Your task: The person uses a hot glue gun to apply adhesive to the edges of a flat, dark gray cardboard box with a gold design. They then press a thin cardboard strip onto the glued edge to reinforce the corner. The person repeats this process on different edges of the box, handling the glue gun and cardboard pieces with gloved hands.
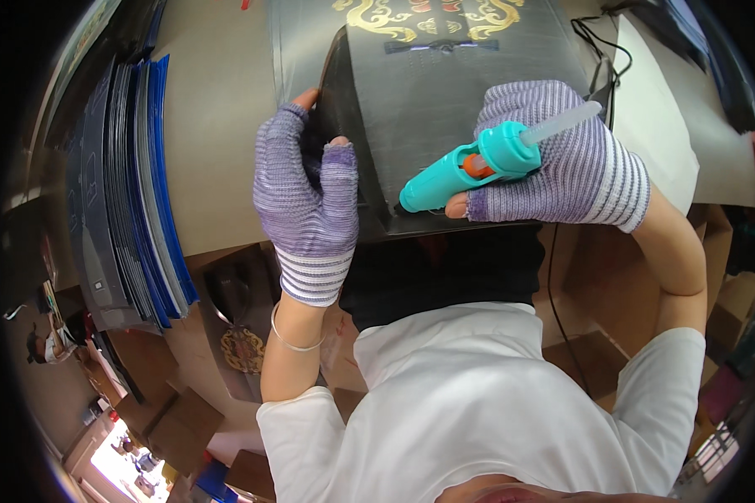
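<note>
1. The table (218, 151) is big and tan, and it holds all the things.
2. A dark flat sheet (445, 101) with gold shapes at its far end lies in the middle of the table, just in front of the person.
3. A stack of dark and blue sheets (134, 193) stands on edge at the left, well apart from the hands.
4. The left hand (306, 197) wears a purple glove with open fingertips. Its grip is closed on the raised left edge of the dark sheet.
5. The right hand (554, 163) has its grip closed around a teal glue gun (470, 168). A clear glue stick pokes out the back.
6. The gun's tip sits at the near edge of the sheet. To do this well, the person should probably hold the edge steady and move the tip slowly along it.
</note>
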`<action>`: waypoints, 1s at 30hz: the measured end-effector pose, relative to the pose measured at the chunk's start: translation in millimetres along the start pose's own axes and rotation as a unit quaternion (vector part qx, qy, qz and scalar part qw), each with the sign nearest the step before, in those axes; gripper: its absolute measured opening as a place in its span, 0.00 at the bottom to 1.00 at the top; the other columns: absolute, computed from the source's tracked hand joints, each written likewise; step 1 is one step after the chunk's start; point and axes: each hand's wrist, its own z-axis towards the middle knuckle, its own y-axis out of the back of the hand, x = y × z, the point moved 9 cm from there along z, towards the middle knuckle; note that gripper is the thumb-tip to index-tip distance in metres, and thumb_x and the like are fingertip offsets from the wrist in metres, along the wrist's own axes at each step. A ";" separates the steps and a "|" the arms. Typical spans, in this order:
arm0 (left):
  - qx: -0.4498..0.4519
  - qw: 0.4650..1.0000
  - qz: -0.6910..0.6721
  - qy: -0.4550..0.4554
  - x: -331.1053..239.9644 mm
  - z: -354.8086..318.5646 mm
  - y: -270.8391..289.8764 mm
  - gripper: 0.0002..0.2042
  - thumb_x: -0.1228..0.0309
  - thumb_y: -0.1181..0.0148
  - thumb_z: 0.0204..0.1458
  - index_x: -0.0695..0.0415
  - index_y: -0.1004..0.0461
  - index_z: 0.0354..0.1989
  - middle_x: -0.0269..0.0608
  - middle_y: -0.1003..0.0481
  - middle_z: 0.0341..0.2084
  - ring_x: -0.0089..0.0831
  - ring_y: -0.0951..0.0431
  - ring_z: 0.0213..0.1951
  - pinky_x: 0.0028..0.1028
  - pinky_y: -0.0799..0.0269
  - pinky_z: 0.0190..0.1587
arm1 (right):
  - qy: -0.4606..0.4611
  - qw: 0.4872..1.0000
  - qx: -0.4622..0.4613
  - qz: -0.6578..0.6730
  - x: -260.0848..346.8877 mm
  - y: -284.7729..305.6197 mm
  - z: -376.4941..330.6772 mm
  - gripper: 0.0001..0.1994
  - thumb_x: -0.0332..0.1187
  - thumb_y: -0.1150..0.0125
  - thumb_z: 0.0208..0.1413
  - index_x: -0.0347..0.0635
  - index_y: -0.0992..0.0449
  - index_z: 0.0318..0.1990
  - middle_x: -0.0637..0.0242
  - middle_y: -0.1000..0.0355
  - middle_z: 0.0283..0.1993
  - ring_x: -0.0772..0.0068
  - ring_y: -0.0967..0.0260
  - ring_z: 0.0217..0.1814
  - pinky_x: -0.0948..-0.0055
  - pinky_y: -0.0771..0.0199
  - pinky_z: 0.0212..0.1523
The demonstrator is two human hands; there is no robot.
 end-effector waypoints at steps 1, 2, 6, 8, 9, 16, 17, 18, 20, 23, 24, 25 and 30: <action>0.001 1.000 0.000 0.004 1.0 -1.5 1.0 0.19 0.77 0.42 0.53 0.63 0.31 0.55 0.41 0.28 0.39 0.19 0.32 0.25 0.21 0.31 0.32 | -0.010 1.000 0.012 0.002 -0.1 -4.2 2.9 0.16 0.48 0.28 0.46 0.45 0.21 0.27 0.59 0.28 0.22 0.57 0.29 0.24 0.67 0.30 0.27; -0.001 1.000 0.004 -0.002 1.7 -1.6 1.5 0.19 0.77 0.42 0.53 0.63 0.31 0.55 0.40 0.28 0.39 0.19 0.33 0.24 0.20 0.32 0.32 | -0.009 1.000 0.018 -0.024 0.1 -6.2 3.4 0.16 0.49 0.29 0.46 0.46 0.22 0.26 0.60 0.28 0.22 0.57 0.29 0.24 0.67 0.29 0.27; -0.012 1.000 -0.017 -0.007 4.1 -4.6 3.2 0.19 0.76 0.42 0.53 0.63 0.30 0.55 0.40 0.28 0.38 0.19 0.33 0.24 0.20 0.32 0.31 | -0.035 0.995 -0.011 -0.097 -6.6 -5.5 7.2 0.23 0.52 0.23 0.39 0.41 0.24 0.24 0.61 0.30 0.22 0.57 0.29 0.27 0.62 0.30 0.31; -0.006 1.000 -0.025 0.008 3.5 -2.9 2.4 0.18 0.75 0.42 0.54 0.63 0.30 0.54 0.41 0.27 0.39 0.23 0.30 0.27 0.22 0.31 0.35 | -0.045 0.995 -0.053 -0.077 -14.9 9.7 5.0 0.21 0.48 0.23 0.40 0.40 0.23 0.27 0.61 0.27 0.26 0.57 0.28 0.29 0.64 0.28 0.33; -0.003 1.000 0.001 -0.009 0.6 -1.9 3.0 0.18 0.74 0.43 0.55 0.64 0.30 0.54 0.43 0.27 0.41 0.27 0.28 0.31 0.24 0.30 0.39 | -0.121 0.992 -0.034 -0.030 -26.7 12.8 3.2 0.20 0.46 0.23 0.40 0.39 0.22 0.28 0.61 0.26 0.28 0.57 0.28 0.30 0.65 0.27 0.33; 0.008 1.000 -0.020 0.014 7.0 4.9 8.2 0.20 0.68 0.48 0.58 0.65 0.32 0.57 0.49 0.31 0.54 0.39 0.31 0.55 0.33 0.38 0.58 | 0.014 0.992 -0.118 -0.034 -2.5 41.8 -11.2 0.12 0.39 0.26 0.43 0.46 0.17 0.34 0.64 0.24 0.26 0.65 0.26 0.27 0.71 0.26 0.31; -0.006 0.997 -0.040 0.063 12.7 7.3 12.5 0.19 0.70 0.47 0.57 0.64 0.32 0.56 0.50 0.31 0.54 0.38 0.30 0.55 0.32 0.35 0.57 | 0.027 0.985 -0.169 0.021 -8.1 55.3 -20.2 0.11 0.38 0.26 0.43 0.46 0.17 0.34 0.65 0.24 0.25 0.67 0.26 0.28 0.72 0.26 0.32; -0.045 0.999 0.015 0.008 4.1 12.6 21.0 0.19 0.74 0.47 0.55 0.64 0.31 0.56 0.49 0.31 0.54 0.38 0.30 0.55 0.32 0.34 0.56 | 0.048 0.971 -0.217 0.084 -13.3 68.3 -29.0 0.11 0.37 0.26 0.43 0.45 0.17 0.34 0.65 0.24 0.25 0.68 0.25 0.28 0.73 0.25 0.32; -0.069 0.990 0.089 -0.080 -16.5 25.0 26.1 0.19 0.81 0.47 0.51 0.64 0.29 0.54 0.49 0.30 0.53 0.38 0.29 0.54 0.33 0.32 0.54 | 0.004 0.972 -0.235 0.028 -28.1 110.3 -61.4 0.10 0.36 0.30 0.48 0.42 0.20 0.34 0.64 0.23 0.30 0.70 0.24 0.33 0.74 0.24 0.37; 0.012 0.976 0.106 -0.191 -86.1 68.2 6.3 0.20 0.88 0.49 0.47 0.63 0.26 0.50 0.48 0.27 0.50 0.40 0.27 0.53 0.34 0.30 0.53 | 0.039 0.920 -0.391 0.014 -47.5 221.5 -159.2 0.12 0.39 0.42 0.58 0.39 0.26 0.41 0.60 0.25 0.32 0.64 0.26 0.35 0.68 0.24 0.36; 0.059 0.966 0.082 -0.236 -116.1 83.1 -18.7 0.21 0.90 0.49 0.45 0.62 0.25 0.48 0.48 0.27 0.48 0.41 0.26 0.52 0.33 0.30 0.52 | 0.045 0.895 -0.444 0.027 -40.6 251.2 -194.6 0.14 0.40 0.46 0.62 0.38 0.27 0.44 0.58 0.26 0.32 0.63 0.27 0.35 0.65 0.24 0.35; 0.102 0.947 0.059 -0.299 -140.3 93.5 -45.7 0.21 0.90 0.49 0.44 0.62 0.25 0.47 0.48 0.26 0.48 0.41 0.26 0.52 0.33 0.29 0.52 | 0.054 0.855 -0.510 0.078 -29.6 266.9 -213.9 0.16 0.44 0.43 0.60 0.39 0.26 0.41 0.60 0.26 0.30 0.62 0.25 0.34 0.65 0.22 0.34; 0.244 0.817 0.062 -0.518 -229.9 118.2 -247.7 0.29 0.86 0.48 0.39 0.59 0.33 0.57 0.49 0.31 0.54 0.48 0.32 0.58 0.36 0.35 0.60 | 0.085 0.713 -0.663 0.210 -21.5 326.6 -317.4 0.23 0.54 0.41 0.57 0.38 0.24 0.36 0.54 0.24 0.28 0.60 0.23 0.28 0.64 0.15 0.31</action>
